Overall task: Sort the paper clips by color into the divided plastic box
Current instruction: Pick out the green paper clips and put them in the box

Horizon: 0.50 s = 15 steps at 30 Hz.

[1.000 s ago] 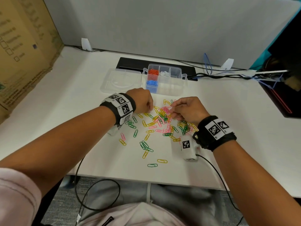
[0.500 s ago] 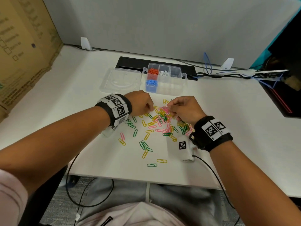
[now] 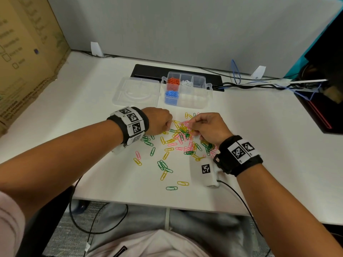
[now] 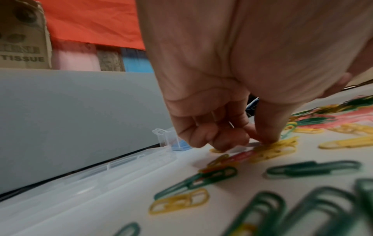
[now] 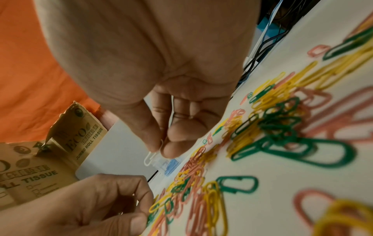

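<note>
A loose pile of yellow, green and pink paper clips (image 3: 185, 138) lies on the white table. Behind it stands the clear divided box (image 3: 207, 93), holding orange clips (image 3: 173, 81), white clips (image 3: 186, 83) and blue clips (image 3: 171, 94) in separate compartments. My right hand (image 3: 191, 125) hovers over the pile and pinches a white clip (image 5: 150, 157) between thumb and forefinger. My left hand (image 3: 168, 125) is curled at the pile's left edge. Its thumb and forefinger tips (image 4: 262, 140) pinch a pale clip against the table, over yellow clips (image 4: 274, 150).
The box's clear lid (image 3: 137, 93) lies open flat to its left. A cardboard carton (image 3: 27, 62) stands at the far left, and cables (image 3: 259, 84) and dark equipment (image 3: 324, 101) at the right. A white wrist unit (image 3: 206, 169) rests near the front edge.
The right hand, still pinching the white clip, has drifted slightly left over the pile. The left hand has stayed curled at the pile's left edge.
</note>
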Motion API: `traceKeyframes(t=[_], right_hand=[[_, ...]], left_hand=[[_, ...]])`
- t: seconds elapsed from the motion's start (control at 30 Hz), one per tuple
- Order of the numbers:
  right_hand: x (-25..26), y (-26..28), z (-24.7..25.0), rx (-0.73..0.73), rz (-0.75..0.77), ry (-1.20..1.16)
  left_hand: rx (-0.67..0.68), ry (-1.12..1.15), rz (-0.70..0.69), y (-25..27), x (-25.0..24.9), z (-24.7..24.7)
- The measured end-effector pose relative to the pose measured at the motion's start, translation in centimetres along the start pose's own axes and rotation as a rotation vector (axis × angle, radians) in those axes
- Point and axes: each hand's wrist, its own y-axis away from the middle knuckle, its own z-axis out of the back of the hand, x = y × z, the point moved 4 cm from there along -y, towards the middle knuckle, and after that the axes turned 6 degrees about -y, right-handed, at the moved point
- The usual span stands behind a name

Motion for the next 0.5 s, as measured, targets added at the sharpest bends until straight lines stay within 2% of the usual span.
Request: traceKeyframes(t=[0.1, 0.3, 0.4, 0.5], right_hand=[[0.1, 0.0, -0.2, 0.006, 0.010, 0.007], [0.1, -0.3, -0.8, 0.010, 0.005, -0.014], [0.3, -0.3, -1.1, 0.008, 0.000, -0.037], [1.0, -0.1, -1.4, 0.012, 0.029, -0.098]], left_hand=[[0.019, 0.018, 0.004, 0.4, 0.1, -0.3], [-0.089, 0.071, 0.007, 1.3, 0.0, -0.1], [-0.102, 0.150, 0.038, 1.4, 0.7, 0.3], [-0.211, 0.316, 0.044, 1.7, 1.3, 1.6]])
